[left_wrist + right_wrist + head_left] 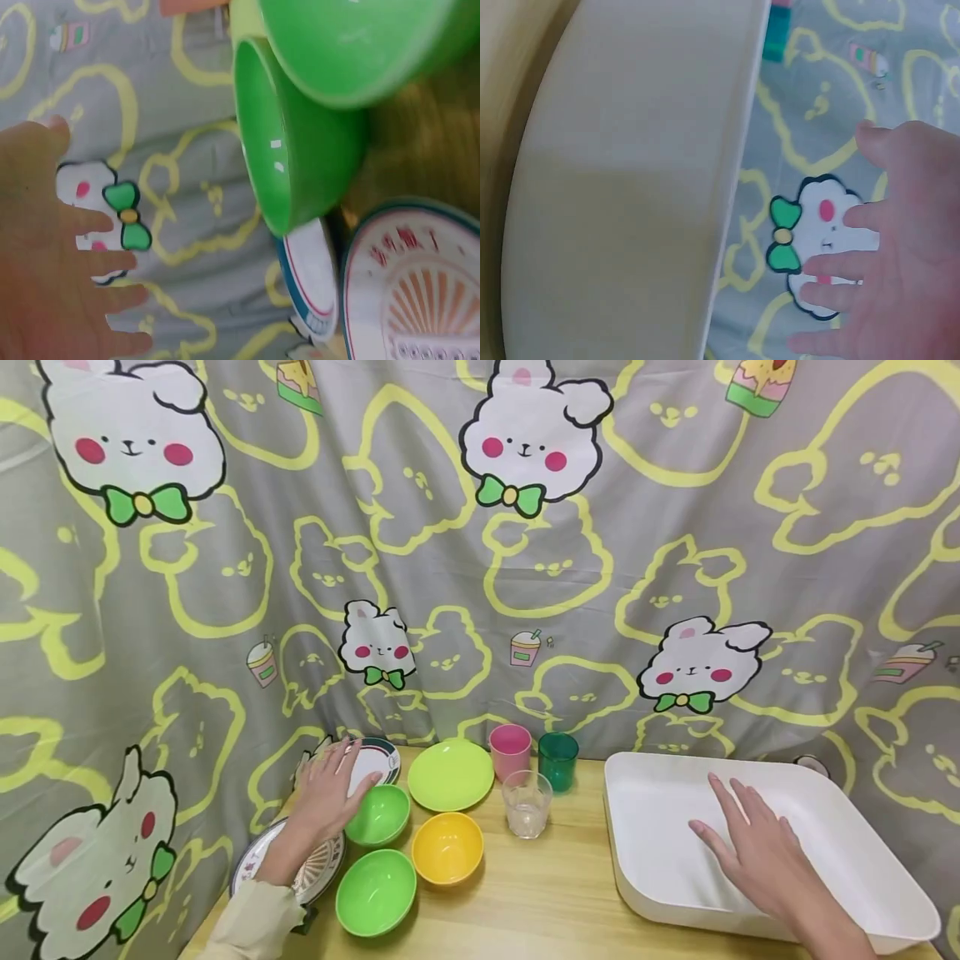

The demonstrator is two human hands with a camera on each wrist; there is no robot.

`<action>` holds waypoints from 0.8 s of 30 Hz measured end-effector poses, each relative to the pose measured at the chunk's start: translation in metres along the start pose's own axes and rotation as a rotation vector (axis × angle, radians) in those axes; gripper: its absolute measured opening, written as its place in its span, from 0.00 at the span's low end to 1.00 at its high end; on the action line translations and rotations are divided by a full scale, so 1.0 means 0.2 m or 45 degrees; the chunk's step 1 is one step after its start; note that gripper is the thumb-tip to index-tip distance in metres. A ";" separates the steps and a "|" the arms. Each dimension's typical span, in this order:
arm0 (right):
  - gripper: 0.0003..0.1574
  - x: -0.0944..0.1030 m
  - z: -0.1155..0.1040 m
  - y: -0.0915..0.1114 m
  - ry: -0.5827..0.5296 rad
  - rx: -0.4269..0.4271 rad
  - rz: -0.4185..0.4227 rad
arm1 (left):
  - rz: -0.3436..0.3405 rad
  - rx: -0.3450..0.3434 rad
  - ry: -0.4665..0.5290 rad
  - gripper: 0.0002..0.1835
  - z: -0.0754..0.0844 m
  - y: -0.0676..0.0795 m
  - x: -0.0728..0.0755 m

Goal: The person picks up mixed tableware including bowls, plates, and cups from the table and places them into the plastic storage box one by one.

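My left hand (327,793) hovers over the plates and bowls at the left, fingers stretched out and holding nothing. Under and beside it lie a patterned plate (327,870), a white plate with a dark rim (384,758) and a green bowl (380,816). A second green bowl (376,893) and an orange bowl (447,849) stand nearer the middle. On the right, my right hand (757,852) is spread above the white tray (626,868), with nothing in its grasp. The left wrist view shows straight fingers apart from the green bowl (322,157).
Behind the bowls lies a yellow-green plate (452,775). A pink cup (511,752), a teal cup (558,762) and a clear glass (527,806) stand between it and the tray. A patterned curtain (450,568) hangs behind the wooden table (540,893).
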State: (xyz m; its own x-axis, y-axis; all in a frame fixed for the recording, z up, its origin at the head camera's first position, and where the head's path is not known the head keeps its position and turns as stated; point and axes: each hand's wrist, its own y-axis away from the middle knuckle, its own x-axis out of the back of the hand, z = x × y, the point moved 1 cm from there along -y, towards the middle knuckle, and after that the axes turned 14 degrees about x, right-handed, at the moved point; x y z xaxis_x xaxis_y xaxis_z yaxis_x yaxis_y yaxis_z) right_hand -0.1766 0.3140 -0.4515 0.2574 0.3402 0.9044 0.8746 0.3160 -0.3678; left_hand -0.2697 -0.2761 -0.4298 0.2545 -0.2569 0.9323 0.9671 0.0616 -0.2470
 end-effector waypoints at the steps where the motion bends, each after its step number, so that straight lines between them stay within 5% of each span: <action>1: 0.49 0.00 -0.01 0.01 -0.009 0.007 0.017 | 0.004 0.014 0.009 0.40 -0.02 0.01 0.01; 8: 0.48 -0.02 -0.12 0.10 -0.127 -0.014 0.071 | -0.056 0.184 0.110 0.42 -0.18 0.13 0.04; 14: 0.44 -0.11 -0.20 0.12 -0.126 0.006 0.082 | -0.073 0.309 0.073 0.39 -0.35 0.21 0.01; 20: 0.39 -0.21 -0.29 0.13 -0.038 0.142 0.201 | -0.225 0.507 0.039 0.42 -0.51 0.26 -0.04; 24: 0.35 -0.27 -0.36 0.13 0.002 0.174 0.167 | -0.296 0.614 0.037 0.44 -0.61 0.30 -0.07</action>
State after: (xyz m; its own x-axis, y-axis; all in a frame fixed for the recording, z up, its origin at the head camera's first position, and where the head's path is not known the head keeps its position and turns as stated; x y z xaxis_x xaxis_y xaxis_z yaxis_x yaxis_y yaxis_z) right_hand -0.1381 0.2410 -0.4941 0.3661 0.3853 0.8470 0.7695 0.3865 -0.5084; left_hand -0.2160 -0.3865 -0.4888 0.0395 -0.3429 0.9386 0.8928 0.4340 0.1210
